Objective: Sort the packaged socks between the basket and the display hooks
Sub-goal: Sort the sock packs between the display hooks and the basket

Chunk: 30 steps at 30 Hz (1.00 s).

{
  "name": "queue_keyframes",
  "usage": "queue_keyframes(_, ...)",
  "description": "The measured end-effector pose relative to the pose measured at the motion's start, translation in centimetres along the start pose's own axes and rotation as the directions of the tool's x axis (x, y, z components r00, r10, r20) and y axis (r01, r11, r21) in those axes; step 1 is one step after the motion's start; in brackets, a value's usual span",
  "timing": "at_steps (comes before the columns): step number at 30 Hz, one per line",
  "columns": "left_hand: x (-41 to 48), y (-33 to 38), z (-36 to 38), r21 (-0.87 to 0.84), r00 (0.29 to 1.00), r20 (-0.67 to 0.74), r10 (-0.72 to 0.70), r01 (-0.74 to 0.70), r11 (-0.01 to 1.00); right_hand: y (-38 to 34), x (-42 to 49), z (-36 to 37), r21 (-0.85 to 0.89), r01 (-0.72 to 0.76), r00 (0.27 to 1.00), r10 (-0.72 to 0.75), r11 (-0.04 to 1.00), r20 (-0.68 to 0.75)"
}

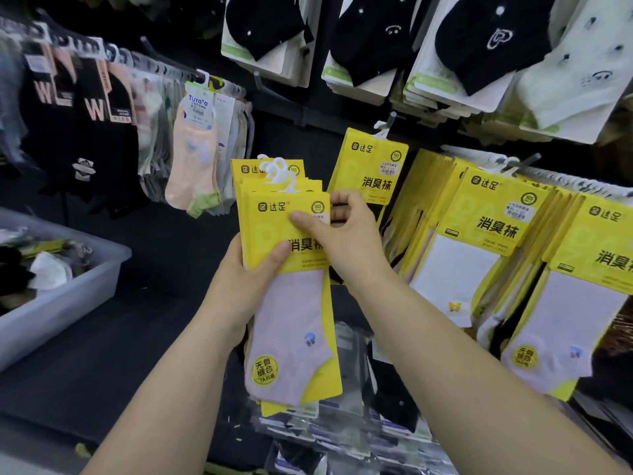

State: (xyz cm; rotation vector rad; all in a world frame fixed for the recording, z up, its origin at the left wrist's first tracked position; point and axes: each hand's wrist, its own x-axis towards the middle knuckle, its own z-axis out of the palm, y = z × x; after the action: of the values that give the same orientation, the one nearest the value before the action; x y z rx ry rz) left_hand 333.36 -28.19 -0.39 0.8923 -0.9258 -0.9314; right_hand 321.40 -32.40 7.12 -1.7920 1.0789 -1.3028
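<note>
My left hand (239, 286) grips a stack of yellow-carded sock packs (291, 303) from the left side, thumb across the front card. The front pack shows a pale pink sock, and white plastic hangers stick up at the stack's top. My right hand (342, 234) pinches the upper right edge of the stack, thumb on the front and fingers curled behind. A single yellow pack (371, 169) hangs on a display hook right behind my right hand. More yellow packs (486, 241) hang in rows to the right. The grey basket (65, 303) stands at the left with loose sock packs inside.
Black socks on white cards (373, 39) hang on the upper hooks. Peach and black sock packs (195, 159) hang along a rail at the left. Further packs (342, 423) hang below the stack. A dark shelf surface runs under the basket.
</note>
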Motion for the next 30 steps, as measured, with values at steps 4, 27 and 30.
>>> queue_keyframes(4, -0.1, -0.3, 0.0, -0.04, 0.999, 0.017, -0.031, 0.031, 0.999, 0.7, 0.3, -1.7, 0.176, -0.092, 0.996, 0.087, 0.98, 0.035)
queue_keyframes(27, 0.2, -0.5, -1.2, 0.171, 0.989, -0.146, 0.009, 0.016, 0.985, -1.9, 7.4, -5.4, -0.173, -0.005, 0.856, -0.086, 0.985, -0.511)
queue_keyframes(30, 0.1, -0.3, -1.0, 0.125, 0.991, -0.135, -0.006, 0.023, 0.992, -0.9, 4.0, -3.8, -0.263, 0.087, 0.895, -0.191, 0.961, -0.403)
